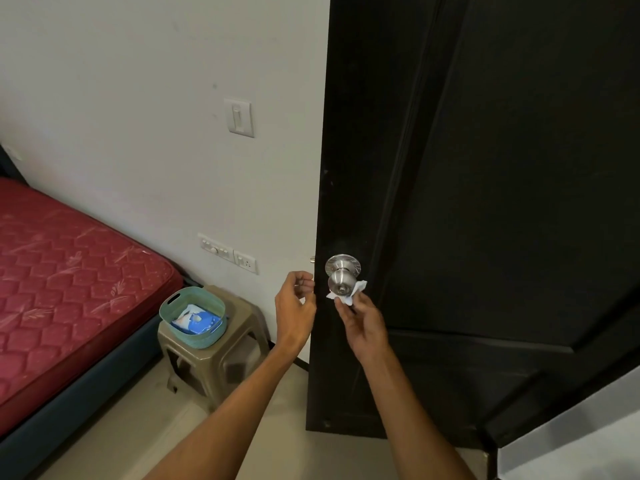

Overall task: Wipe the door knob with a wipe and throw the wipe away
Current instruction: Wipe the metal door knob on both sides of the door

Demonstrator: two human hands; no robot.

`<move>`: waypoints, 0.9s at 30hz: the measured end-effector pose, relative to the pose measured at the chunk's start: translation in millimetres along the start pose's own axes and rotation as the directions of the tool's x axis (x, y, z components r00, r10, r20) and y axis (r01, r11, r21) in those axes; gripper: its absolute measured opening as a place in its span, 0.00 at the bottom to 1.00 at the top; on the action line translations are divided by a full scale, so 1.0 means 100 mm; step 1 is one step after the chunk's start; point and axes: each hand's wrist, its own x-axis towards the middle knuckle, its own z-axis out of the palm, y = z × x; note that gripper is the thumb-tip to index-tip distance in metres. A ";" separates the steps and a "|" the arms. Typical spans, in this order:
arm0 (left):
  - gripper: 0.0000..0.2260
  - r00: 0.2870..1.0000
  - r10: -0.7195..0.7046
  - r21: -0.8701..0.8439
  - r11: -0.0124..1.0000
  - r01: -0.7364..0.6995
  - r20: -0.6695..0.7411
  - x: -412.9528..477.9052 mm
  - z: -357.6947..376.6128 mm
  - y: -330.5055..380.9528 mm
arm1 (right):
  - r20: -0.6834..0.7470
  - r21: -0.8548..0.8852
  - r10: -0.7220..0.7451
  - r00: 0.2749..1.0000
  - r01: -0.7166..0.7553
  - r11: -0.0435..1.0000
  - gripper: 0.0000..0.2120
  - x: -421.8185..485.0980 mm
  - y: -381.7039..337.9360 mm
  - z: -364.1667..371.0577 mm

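A round silver door knob (341, 276) sticks out of the black door (485, 202) near its left edge. My right hand (362, 320) is just below the knob and pinches a crumpled white wipe (349, 296), which lies against the knob's underside. My left hand (294, 303) hovers to the left of the knob by the door's edge, fingers curled and apart, holding nothing.
A teal basket (175, 304) holding a blue pack of wipes (195, 322) stands on a beige plastic stool (239, 351) left of the door. A red mattress (69, 282) fills the left side. Wall switches (239, 117) and sockets (228, 252) are on the white wall.
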 end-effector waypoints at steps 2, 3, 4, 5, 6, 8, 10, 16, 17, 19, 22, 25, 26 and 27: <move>0.14 0.998 -0.032 -0.002 0.999 0.032 0.050 -0.02 0.01 -0.03 | -0.044 0.076 0.011 0.999 -0.007 0.997 0.09 -0.06 0.10 0.01; 0.13 0.996 -0.049 0.000 0.999 0.049 0.074 -0.03 0.01 -0.05 | -0.076 0.094 -0.003 0.997 0.010 0.996 0.09 -0.08 0.13 0.03; 0.13 0.994 -0.062 0.001 0.998 0.062 0.091 -0.04 0.02 -0.06 | -0.122 0.087 -0.043 0.992 0.054 0.995 0.09 -0.11 0.16 0.04; 0.13 0.993 -0.071 0.001 0.997 0.071 0.100 -0.04 0.03 -0.08 | -0.175 0.043 -0.117 0.978 0.126 0.991 0.09 -0.11 0.18 0.06; 0.13 0.992 -0.078 0.006 0.997 0.078 0.101 -0.05 0.03 -0.09 | -0.224 -0.040 -0.221 0.949 0.217 0.975 0.08 -0.12 0.20 0.09; 0.13 0.990 -0.097 0.009 0.995 0.096 0.100 -0.06 0.03 -0.10 | -0.247 -0.236 -0.431 0.868 0.378 0.896 0.09 -0.14 0.23 0.16; 0.12 0.989 -0.112 0.004 0.994 0.112 0.102 -0.06 0.04 -0.11 | -0.246 -0.287 -0.489 0.837 0.419 0.861 0.10 -0.15 0.27 0.19; 0.08 0.976 -0.192 -0.106 0.973 0.203 0.106 -0.09 0.13 -0.08 | -0.131 0.060 -0.028 0.991 0.036 0.998 0.15 -0.07 0.33 0.17; 0.08 0.971 -0.220 -0.133 0.964 0.232 0.096 -0.08 0.13 -0.07 | -0.092 0.085 -0.001 0.996 0.009 0.996 0.17 -0.05 0.34 0.19; 0.08 0.958 -0.279 -0.183 0.940 0.287 0.068 -0.07 0.14 -0.06 | -0.045 0.106 0.042 0.998 -0.037 0.994 0.17 -0.03 0.37 0.21; 0.07 0.933 -0.347 -0.258 0.897 0.359 0.089 -0.06 0.15 -0.07 | -0.045 0.126 0.072 0.996 -0.066 0.990 0.15 -0.02 0.32 0.21; 0.06 0.916 -0.370 -0.285 0.871 0.399 0.152 -0.06 0.19 -0.03 | -0.098 0.153 0.036 0.995 -0.021 0.988 0.15 -0.02 0.24 0.11; 0.06 0.914 -0.370 -0.300 0.864 0.404 0.165 -0.07 0.21 -0.01 | -0.141 0.136 0.000 0.990 0.019 0.991 0.15 -0.02 0.21 0.08; 0.06 0.914 -0.367 -0.319 0.857 0.404 0.171 -0.08 0.22 0.01 | -0.198 0.097 -0.053 0.979 0.074 0.993 0.14 -0.02 0.17 0.06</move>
